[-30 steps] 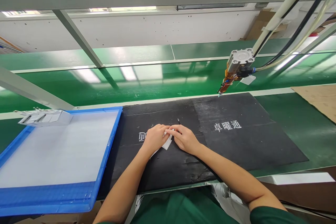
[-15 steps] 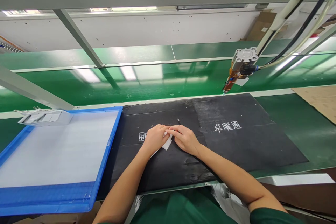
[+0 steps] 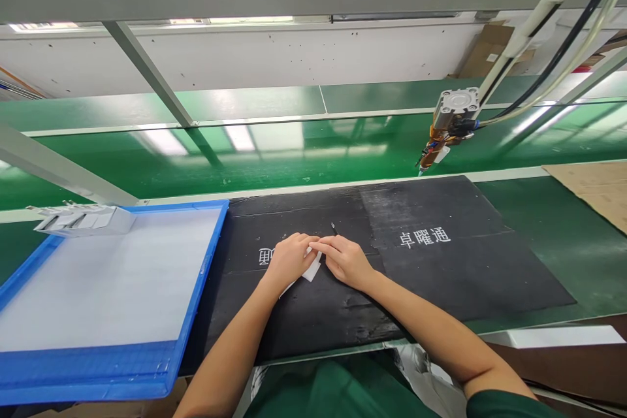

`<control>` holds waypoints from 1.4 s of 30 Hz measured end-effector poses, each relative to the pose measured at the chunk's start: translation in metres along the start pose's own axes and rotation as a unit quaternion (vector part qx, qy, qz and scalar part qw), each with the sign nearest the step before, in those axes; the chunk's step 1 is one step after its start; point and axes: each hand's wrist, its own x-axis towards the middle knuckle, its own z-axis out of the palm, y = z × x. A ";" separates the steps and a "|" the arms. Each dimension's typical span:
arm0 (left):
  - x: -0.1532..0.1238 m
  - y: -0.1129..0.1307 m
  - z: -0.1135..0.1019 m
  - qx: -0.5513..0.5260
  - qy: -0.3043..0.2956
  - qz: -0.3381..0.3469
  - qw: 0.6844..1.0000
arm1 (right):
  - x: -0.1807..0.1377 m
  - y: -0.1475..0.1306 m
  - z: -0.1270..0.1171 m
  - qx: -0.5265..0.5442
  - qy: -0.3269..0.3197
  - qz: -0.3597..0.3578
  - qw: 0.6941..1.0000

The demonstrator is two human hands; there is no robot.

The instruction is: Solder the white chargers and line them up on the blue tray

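Over the black mat [image 3: 318,320], my left hand [image 3: 292,258] is closed on a small white piece [image 3: 312,270], flat and card-like, whose lower corner shows below the fingers. My right hand [image 3: 349,262] meets it from the other side, fingers bent and fingertips pressed at the top of the same piece. Most of the piece is covered by the fingers, so its kind cannot be made out. Just beyond my right knuckles, a thin black tip [image 3: 334,228] sticks out; the rest of that object is hidden by the hand.
At left stands a blue tray [image 3: 200,281] with a white lining; several white boxy parts with prongs [image 3: 85,219] sit at its far left corner. A cylinder-headed tool [image 3: 458,108] hangs from above at right, with hoses. Brown cardboard [image 3: 595,189] lies at far right.
Both hands stay almost in place around the white piece. The hanging tool has swung slightly.
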 end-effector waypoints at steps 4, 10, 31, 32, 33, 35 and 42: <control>0.000 -0.001 0.001 0.002 0.003 0.004 1.000 | 0.002 -0.001 -0.003 0.001 -0.002 0.000 1.000; 0.000 -0.002 0.003 0.003 0.009 -0.001 1.000 | 0.003 -0.003 -0.005 -0.001 0.004 -0.004 1.000; 0.001 -0.005 0.005 0.004 -0.004 0.006 1.000 | 0.004 -0.003 -0.005 0.021 0.023 -0.010 0.999; 0.001 -0.004 0.005 0.004 -0.005 0.005 1.000 | 0.004 -0.003 -0.005 0.021 0.023 -0.011 0.999; 0.001 -0.004 0.004 0.004 -0.006 0.005 1.000 | 0.003 -0.003 -0.005 0.021 0.022 -0.011 0.999; 0.001 -0.004 0.004 0.004 -0.007 0.005 1.000 | 0.003 -0.003 -0.004 0.021 0.020 -0.012 1.000; 0.000 -0.007 0.007 0.000 0.002 0.011 1.000 | 0.002 -0.002 -0.004 0.025 0.011 -0.003 1.000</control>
